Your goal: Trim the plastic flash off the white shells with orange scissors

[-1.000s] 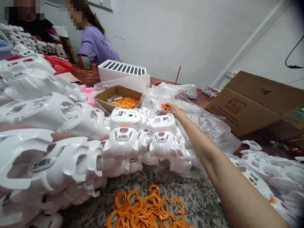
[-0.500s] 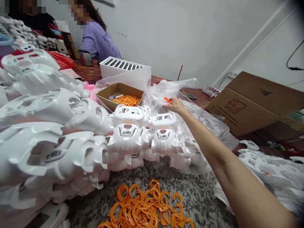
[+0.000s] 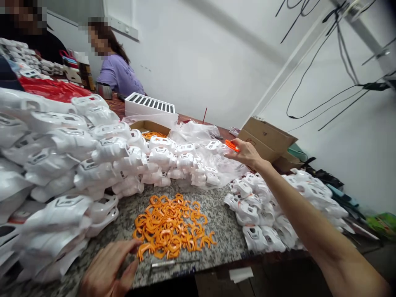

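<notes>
My right hand (image 3: 246, 152) is raised at arm's length, its fingers closed around a bright orange strip-like piece (image 3: 232, 145); its exact kind is unclear. A white plastic shell (image 3: 214, 144) lies just beyond these fingertips, and I cannot tell if they touch it. At the lower left, my left hand (image 3: 108, 266) rests low over the table, thumb and fingers apart. Its fingertips reach the left edge of a pile of orange plastic C-shaped clips (image 3: 173, 222). A thin metal-tipped tool (image 3: 163, 264) lies in front of the clips.
Stacked white shells (image 3: 108, 148) cover the left and back of the speckled stone tabletop (image 3: 216, 239); more shells (image 3: 260, 206) lie right. Behind are a cardboard tray (image 3: 145, 126), a white foam box (image 3: 150, 108) and a big carton (image 3: 262, 138). Two people sit at the far left.
My view has swung back and lower, showing more of the table. My left hand has come into view beside the clips. My right hand still holds the orange piece, now farther right.
</notes>
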Available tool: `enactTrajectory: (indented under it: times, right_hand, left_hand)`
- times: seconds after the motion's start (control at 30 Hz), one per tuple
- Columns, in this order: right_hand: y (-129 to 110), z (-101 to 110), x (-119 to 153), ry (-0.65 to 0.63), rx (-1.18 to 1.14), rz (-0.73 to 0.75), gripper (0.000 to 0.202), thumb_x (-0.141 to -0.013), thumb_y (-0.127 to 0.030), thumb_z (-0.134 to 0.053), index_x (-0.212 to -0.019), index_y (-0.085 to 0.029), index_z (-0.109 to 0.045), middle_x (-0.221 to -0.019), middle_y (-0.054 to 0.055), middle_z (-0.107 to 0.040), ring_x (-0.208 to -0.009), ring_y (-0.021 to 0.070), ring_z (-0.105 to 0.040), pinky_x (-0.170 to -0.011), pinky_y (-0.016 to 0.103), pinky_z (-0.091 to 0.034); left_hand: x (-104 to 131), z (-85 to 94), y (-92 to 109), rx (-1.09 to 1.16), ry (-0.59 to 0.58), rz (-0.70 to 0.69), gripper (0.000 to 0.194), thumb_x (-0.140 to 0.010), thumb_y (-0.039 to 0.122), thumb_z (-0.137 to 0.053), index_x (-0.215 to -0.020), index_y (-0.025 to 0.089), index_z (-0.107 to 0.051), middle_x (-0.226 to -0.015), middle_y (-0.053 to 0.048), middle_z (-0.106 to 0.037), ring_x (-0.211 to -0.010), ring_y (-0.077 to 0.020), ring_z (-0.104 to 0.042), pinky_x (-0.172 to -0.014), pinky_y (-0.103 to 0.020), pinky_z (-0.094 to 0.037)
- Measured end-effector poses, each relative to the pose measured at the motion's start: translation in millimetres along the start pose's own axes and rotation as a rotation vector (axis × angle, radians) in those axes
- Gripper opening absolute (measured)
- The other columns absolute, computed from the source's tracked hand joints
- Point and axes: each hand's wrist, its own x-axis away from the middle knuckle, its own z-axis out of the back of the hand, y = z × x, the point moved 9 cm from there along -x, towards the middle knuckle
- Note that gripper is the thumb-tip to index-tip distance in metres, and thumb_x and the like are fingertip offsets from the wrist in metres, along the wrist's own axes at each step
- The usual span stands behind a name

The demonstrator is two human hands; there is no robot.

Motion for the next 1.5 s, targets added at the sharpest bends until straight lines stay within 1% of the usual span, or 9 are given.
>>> enactTrajectory:
  times: [0.2,0.37,0.53,0.67,0.8,0.97,1.13,1.33,1.5]
  right_hand:
    - [-50.6,57.7,123.4,0.224,-0.189,0.207,0.053,-0.070,-0.045,-0.070,-0.114,-0.018,-0.055,-0.112,0.009,-0.065,-0.098,0.0241,-0.063,-0.083,0.034,-0.048]
    - [-109.5,59.0,208.8,0.255,-0.350,0.289,0.051,-0.071,-0.045,-0.070,-0.115,-0.023,-0.053,-0.109,0.008,-0.065,-0.092,0.0233,-0.064,-0.079,0.035,-0.051]
    - [-161.0,26.9,266.7,0.212,-0.660,0.261,0.053,-0.071,-0.038,-0.072,-0.119,-0.030,-0.051,-0.113,0.005,-0.063,-0.097,0.0238,-0.062,-0.083,0.038,-0.051]
    - [-195.8,-18.2,304.0,0.129,-0.976,0.092,0.058,-0.066,-0.035,-0.076,-0.118,-0.032,-0.052,-0.099,0.002,-0.063,-0.072,0.0192,-0.061,-0.064,0.035,-0.053]
    - [-240.4,-57.4,337.2,-0.018,-1.303,-0.032,0.058,-0.063,-0.032,-0.079,-0.115,-0.031,-0.054,-0.093,0.000,-0.063,-0.064,0.0149,-0.059,-0.054,0.028,-0.051]
    - [-275.9,-75.3,362.7,-0.095,-1.446,-0.043,0.058,-0.062,-0.034,-0.079,-0.114,-0.028,-0.054,-0.112,0.003,-0.061,-0.090,0.0197,-0.061,-0.078,0.032,-0.053]
    - [-266.0,-75.0,368.0,-0.144,-1.334,0.024,0.049,-0.066,-0.037,-0.076,-0.111,-0.028,-0.057,-0.106,0.002,-0.064,-0.090,0.0199,-0.062,-0.083,0.034,-0.051]
    - [-159.3,-76.6,336.3,0.138,-0.952,-0.183,0.024,-0.084,-0.040,-0.056,-0.099,-0.022,-0.063,-0.097,0.006,-0.068,-0.088,0.0201,-0.063,-0.082,0.034,-0.048]
    - [-122.4,-95.3,305.5,0.060,-0.541,-0.154,0.027,-0.084,-0.044,-0.051,-0.086,-0.020,-0.065,-0.086,0.006,-0.067,-0.079,0.0203,-0.061,-0.073,0.031,-0.046]
  left_hand:
    - [-9.7,7.8,18.9,0.116,-0.045,-0.069,0.018,-0.081,0.028,-0.055,-0.095,0.023,-0.064,-0.089,-0.004,-0.069,-0.086,-0.0224,-0.062,-0.079,-0.031,-0.046]
    - [3.0,18.9,35.7,0.271,-0.081,0.079,0.022,-0.083,0.032,-0.052,-0.098,0.022,-0.064,-0.090,-0.005,-0.067,-0.084,-0.0209,-0.061,-0.079,-0.031,-0.047]
    - [48.8,-9.0,48.0,0.721,-0.287,0.401,0.035,-0.085,0.040,-0.053,-0.111,0.020,-0.064,-0.098,-0.008,-0.068,-0.084,-0.0208,-0.063,-0.075,-0.031,-0.049]
    - [80.3,-27.3,62.8,1.149,-0.375,0.484,0.055,-0.079,0.053,-0.060,-0.126,0.024,-0.056,-0.128,-0.010,-0.058,-0.113,-0.0294,-0.056,-0.084,-0.036,-0.049]
    - [104.5,-23.0,62.5,1.322,-0.329,0.527,0.062,-0.075,0.062,-0.060,-0.124,0.024,-0.057,-0.132,-0.008,-0.055,-0.125,-0.0307,-0.046,-0.101,-0.043,-0.041]
    - [133.4,-15.5,43.1,1.296,-0.198,0.729,0.066,-0.067,0.063,-0.067,-0.123,0.030,-0.056,-0.143,-0.003,-0.044,-0.130,-0.0321,-0.039,-0.103,-0.043,-0.042]
    - [142.0,-15.3,35.1,1.351,-0.116,0.804,0.062,-0.069,0.056,-0.069,-0.122,0.026,-0.054,-0.140,-0.005,-0.047,-0.128,-0.0306,-0.043,-0.105,-0.042,-0.039]
    - [150.6,-12.6,22.4,1.181,-0.154,0.860,0.048,-0.068,0.044,-0.073,-0.107,0.019,-0.063,-0.115,-0.010,-0.066,-0.104,-0.0294,-0.061,-0.089,-0.038,-0.049]
    - [176.8,-17.6,8.6,0.960,-0.312,0.923,0.055,-0.061,0.049,-0.076,-0.105,0.017,-0.064,-0.107,-0.012,-0.068,-0.091,-0.0266,-0.064,-0.072,-0.030,-0.050]
